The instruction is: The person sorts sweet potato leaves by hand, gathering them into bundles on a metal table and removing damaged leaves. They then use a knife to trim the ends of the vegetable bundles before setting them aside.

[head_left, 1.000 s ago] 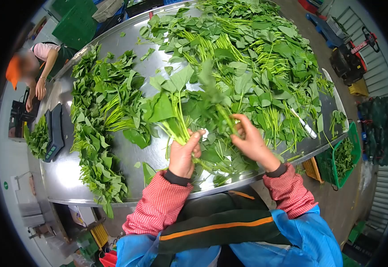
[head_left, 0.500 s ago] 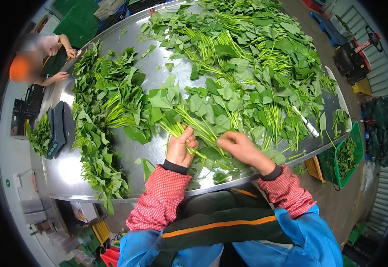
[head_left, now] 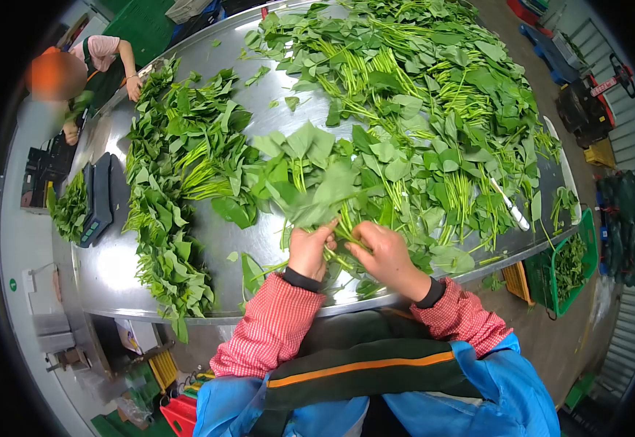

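Observation:
My left hand (head_left: pixel 310 251) is closed round the stems of a small leafy green sprig (head_left: pixel 332 193), whose leaves fan out above the hands and are smeared by motion. Close beside it, my right hand (head_left: pixel 387 256) pinches at the same stems with thumb and fingers; the fingertips are partly hidden. Beneath and beyond both hands, loose leafy greens (head_left: pixel 448 204) spread over the metal table (head_left: pixel 266 120). Left of the hands lies a long row of greens (head_left: pixel 161 218), leaves outward and some stems bundled.
A white-handled tool (head_left: pixel 508 205) lies among the greens on the right. At the left stand a scale (head_left: pixel 97 200) and another person (head_left: pixel 103 54) with a hand by the row. A green crate (head_left: pixel 585 244) of greens sits past the right edge, near a pallet jack (head_left: pixel 587 105).
My hands have come together, the left moving slightly right with greens in its grip. The right has closed on stems. Across the table, the other person has shifted, arms now farther apart.

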A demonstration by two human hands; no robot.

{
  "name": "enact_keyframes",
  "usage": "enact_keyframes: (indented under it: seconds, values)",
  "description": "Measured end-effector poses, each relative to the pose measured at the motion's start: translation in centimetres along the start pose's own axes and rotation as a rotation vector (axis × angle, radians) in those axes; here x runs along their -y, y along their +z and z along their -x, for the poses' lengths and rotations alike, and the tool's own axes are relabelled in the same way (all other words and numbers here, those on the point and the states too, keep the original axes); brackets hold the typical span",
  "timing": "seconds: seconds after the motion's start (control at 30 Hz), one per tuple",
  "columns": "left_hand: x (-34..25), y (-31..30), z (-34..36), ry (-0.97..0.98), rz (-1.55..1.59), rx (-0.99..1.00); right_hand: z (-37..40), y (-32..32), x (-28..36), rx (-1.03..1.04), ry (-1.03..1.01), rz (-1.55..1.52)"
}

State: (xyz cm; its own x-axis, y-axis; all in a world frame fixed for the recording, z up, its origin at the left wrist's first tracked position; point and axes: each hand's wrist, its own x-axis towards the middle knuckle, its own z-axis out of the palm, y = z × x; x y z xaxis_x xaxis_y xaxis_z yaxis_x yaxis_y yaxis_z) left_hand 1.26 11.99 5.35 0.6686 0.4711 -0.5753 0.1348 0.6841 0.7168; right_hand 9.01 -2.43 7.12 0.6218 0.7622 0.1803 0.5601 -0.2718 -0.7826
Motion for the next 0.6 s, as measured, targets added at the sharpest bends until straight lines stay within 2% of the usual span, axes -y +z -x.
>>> enact_keyframes:
  seconds: [0.03, 0.13, 0.23, 0.27, 0.3, 0.33, 0.37, 0.4, 0.5, 0.53, 0.6]
  values:
    - [0.1, -0.3, -0.4, -0.067, 0.007, -0.037, 0.0, 0.2, -0.1, 0.003, -0.085, 0.014]
    - [0.7, -0.7, -0.3, -0.096, 0.055, 0.008, 0.1, 0.4, -0.4, 0.025, -0.260, 0.111]
    - [1.8, -2.3, -0.9, -0.040, 0.112, -0.002, 0.6, 0.1, 0.0, 0.026, -0.329, 0.126]
    - [3.1, -4.5, -2.3, 0.033, 0.246, -0.001, 0.9, -0.1, 0.5, 0.020, -0.335, 0.111]
    - [4.3, -6.6, -3.7, 0.105, 0.381, 0.009, 1.5, -0.4, 1.1, -0.035, -0.265, 0.058]
    - [2.9, -7.1, -3.9, 0.183, 0.253, 0.029, 2.0, -0.8, 1.8, -0.093, -0.196, 0.007]
    - [0.2, -5.7, -2.8, 0.120, 0.309, 0.015, 2.1, -1.2, 2.0, -0.152, -0.129, -0.043]
    - [-2.5, -4.3, -1.7, 0.057, 0.367, -0.003, 2.4, -0.5, 0.8, -0.188, 0.057, -0.162]
    - [-3.7, -3.9, -0.9, 0.129, 0.348, 0.078, 2.0, -1.0, -0.6, 0.433, 0.101, 0.402]
    - [-4.0, -3.7, -0.7, 0.142, 0.326, 0.099, 1.9, -1.3, -0.5, 0.753, 0.121, 0.495]
    - [-4.3, -3.5, -0.2, 0.167, 0.286, 0.135, 1.0, -1.5, 0.4, 0.621, 0.111, 0.363]
